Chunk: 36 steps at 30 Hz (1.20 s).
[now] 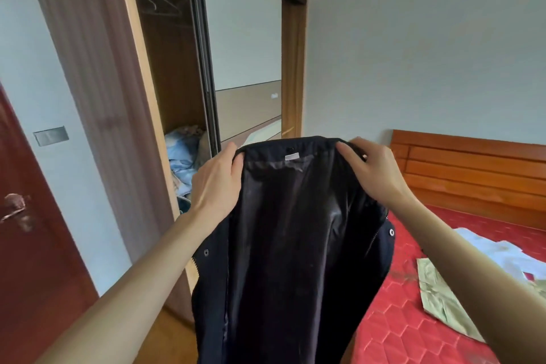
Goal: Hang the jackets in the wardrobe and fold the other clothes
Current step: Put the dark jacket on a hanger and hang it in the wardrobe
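I hold a black jacket [292,239] up in front of me, its shiny dark lining and a small white collar tag facing me. My left hand [217,183] grips the left side of the collar and my right hand [375,171] grips the right side. The jacket hangs open, with its snaps and zipper showing along both edges. The wardrobe [165,74] stands open at the left, with empty wire hangers [153,0] on its rail near the top. On the red bed [413,304] at the right lie a pale green garment [437,295] and a white garment [496,248].
A sliding mirrored door [245,47] covers the wardrobe's right half. Light blue bedding [183,156] is piled on the wardrobe floor. A dark red room door [26,230] with a metal handle is at the far left. The bed's wooden headboard [472,174] stands against the wall.
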{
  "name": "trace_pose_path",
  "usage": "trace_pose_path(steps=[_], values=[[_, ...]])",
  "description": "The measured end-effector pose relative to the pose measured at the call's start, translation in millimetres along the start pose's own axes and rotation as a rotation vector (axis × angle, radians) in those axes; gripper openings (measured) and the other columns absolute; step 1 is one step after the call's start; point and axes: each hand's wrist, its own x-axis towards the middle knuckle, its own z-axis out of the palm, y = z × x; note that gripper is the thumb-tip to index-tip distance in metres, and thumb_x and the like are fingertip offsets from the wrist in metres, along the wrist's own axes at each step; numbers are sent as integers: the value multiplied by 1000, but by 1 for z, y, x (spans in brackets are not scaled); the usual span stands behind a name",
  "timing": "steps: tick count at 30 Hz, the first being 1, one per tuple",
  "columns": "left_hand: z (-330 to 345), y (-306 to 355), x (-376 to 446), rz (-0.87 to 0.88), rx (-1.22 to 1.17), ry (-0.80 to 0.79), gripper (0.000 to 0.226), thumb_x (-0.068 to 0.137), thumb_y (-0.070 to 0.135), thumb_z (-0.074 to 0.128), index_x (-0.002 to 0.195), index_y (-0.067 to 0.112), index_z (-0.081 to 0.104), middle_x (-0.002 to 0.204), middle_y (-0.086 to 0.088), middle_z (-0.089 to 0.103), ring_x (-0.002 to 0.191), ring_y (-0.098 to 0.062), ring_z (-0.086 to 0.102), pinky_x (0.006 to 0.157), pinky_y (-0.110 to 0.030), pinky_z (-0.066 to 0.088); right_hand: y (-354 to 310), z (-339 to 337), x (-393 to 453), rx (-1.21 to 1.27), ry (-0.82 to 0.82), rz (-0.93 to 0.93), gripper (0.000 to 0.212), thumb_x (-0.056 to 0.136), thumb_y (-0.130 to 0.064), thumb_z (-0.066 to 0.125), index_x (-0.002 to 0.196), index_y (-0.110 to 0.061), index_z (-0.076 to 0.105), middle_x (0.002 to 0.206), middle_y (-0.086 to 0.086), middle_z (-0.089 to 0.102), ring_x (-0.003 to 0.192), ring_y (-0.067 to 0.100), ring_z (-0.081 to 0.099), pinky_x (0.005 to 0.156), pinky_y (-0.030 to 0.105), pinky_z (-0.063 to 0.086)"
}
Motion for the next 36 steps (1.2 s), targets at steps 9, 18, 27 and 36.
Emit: trace_pose_path(steps=[9,18,27,36], values=[[28,-111,61,90,-88,21,24,106,45,47,84,41,39,63,20,55,59,2,54,46,-18,24,20,105,69,62,-41,-26,24,103,-40,62,85,-26,69,74,-13,67,69,-4,61,60,8,41],[75,-198,149,109,-72,-76,30,102,55,50,83,31,49,61,9,49,56,-9,49,53,-33,35,69,186,170,-43,-58,-103,30,101,-42,65,89,-15,74,75,-5,71,71,8,65,63,16,48],[120,-232,219,39,52,5,44,102,35,59,68,29,32,51,4,31,48,-15,33,50,-37,25,112,254,259,-96,-20,-155,28,99,-39,68,83,-16,70,67,-15,64,65,3,62,58,13,42],[183,-282,292,57,32,-37,46,99,55,54,71,21,41,54,-4,46,54,-24,45,58,-43,42,156,318,349,-63,-45,-126,29,104,-43,60,95,-17,70,78,-5,69,74,17,66,69,43,56]])
